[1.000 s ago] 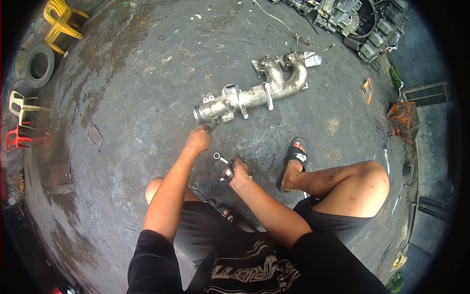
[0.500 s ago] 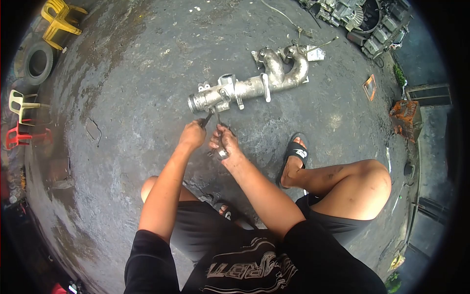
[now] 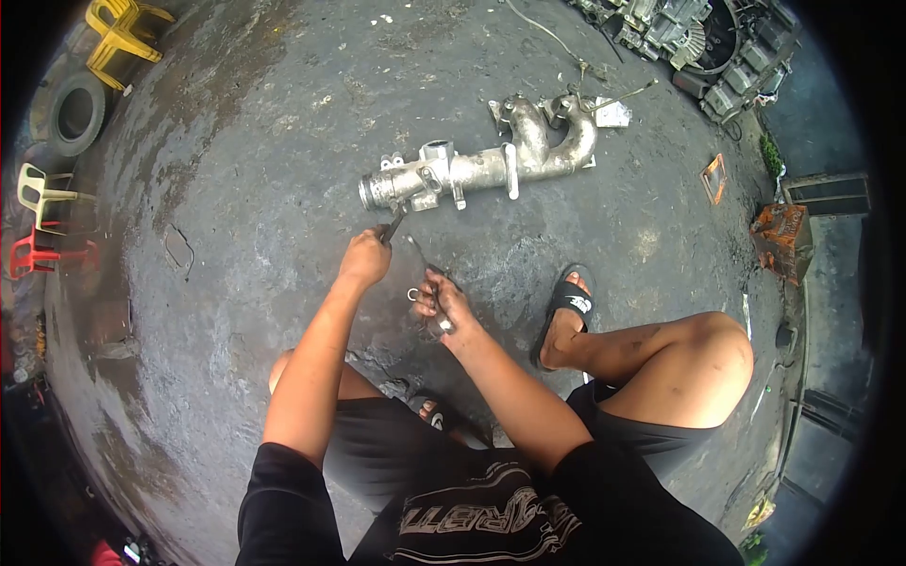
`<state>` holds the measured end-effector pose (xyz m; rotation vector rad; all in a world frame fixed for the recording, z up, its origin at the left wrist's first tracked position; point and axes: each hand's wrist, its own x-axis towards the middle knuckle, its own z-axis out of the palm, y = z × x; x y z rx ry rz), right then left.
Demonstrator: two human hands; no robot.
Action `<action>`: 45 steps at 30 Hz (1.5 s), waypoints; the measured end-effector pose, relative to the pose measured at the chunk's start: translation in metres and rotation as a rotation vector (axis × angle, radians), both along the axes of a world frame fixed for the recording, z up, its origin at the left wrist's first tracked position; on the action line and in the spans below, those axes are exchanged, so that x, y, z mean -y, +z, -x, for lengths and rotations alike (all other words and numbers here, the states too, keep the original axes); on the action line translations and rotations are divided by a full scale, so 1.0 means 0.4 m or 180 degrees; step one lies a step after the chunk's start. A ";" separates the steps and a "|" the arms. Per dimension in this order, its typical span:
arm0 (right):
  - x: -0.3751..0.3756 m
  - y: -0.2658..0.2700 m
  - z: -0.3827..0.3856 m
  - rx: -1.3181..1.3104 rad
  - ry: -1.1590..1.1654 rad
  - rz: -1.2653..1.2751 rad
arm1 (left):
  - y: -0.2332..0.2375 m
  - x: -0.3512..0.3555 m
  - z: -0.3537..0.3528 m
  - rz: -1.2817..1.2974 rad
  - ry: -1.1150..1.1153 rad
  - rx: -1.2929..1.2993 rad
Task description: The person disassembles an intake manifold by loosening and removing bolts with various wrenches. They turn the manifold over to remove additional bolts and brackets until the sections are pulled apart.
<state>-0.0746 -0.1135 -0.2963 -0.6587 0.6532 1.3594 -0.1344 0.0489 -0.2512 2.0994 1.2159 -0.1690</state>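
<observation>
Head view: the metal manifold (image 3: 481, 170) lay on its side on the dark floor (image 3: 311, 132), ahead of both hands. It looked rigid and probably heavy, with smooth, perhaps oily curves; the main tube near its middle and one of the curved branches would likely give the firmest two-handed hold. The left hand (image 3: 365, 258) was closed around a dark tool (image 3: 393, 226), its tip by the manifold's near side; whether they touched was unclear. The right hand (image 3: 445, 304) gripped a bundle of metal tools, apart from the manifold, with a ring-ended wrench (image 3: 412, 294) poking out. Fingers hid most of that bundle, so its count was uncertain. The manifold's underside was out of sight, and the top edge cut off the large engine assembly (image 3: 694, 47).
</observation>
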 end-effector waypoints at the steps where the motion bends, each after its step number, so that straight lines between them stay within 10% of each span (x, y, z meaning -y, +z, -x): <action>1: 0.022 0.000 0.022 -0.0103 -0.0151 0.0374 | -0.005 0.012 0.015 0.0029 -0.0037 -0.0012; 6: -0.065 -0.002 0.036 0.0055 -0.0480 0.1955 | -0.019 -0.017 0.017 -0.0029 -0.0099 -0.0043; 11: -0.118 -0.002 -0.016 0.0215 0.0085 -0.0485 | -0.008 -0.031 0.002 0.0033 0.0044 -0.0027; 17: -0.025 -0.031 0.075 -0.0568 -0.0537 0.1400 | -0.022 -0.061 0.000 0.0190 0.0033 -0.0105; 21: -0.187 0.007 0.005 0.0112 -0.0376 0.1239 | -0.032 -0.055 0.000 -0.0053 -0.0011 -0.0091; 24: -0.167 0.016 -0.040 0.0444 -0.0255 -0.0597 | -0.022 -0.067 0.009 -0.0154 -0.0031 -0.0079; 32: 0.019 -0.052 -0.001 0.0372 -0.0414 0.1602 | 0.034 -0.050 0.044 0.0453 0.0535 0.0199; 38: 0.068 -0.095 -0.032 0.3208 0.0832 0.1775 | -0.092 0.150 0.060 0.1820 0.0657 0.0091; 41: 0.095 -0.120 -0.136 0.3268 0.1352 0.1801 | -0.358 0.220 0.040 0.1263 -0.0100 0.0276; 45: 0.176 -0.136 -0.307 0.3613 0.3087 0.1816 | -0.255 0.163 -0.036 0.0531 0.0862 0.0041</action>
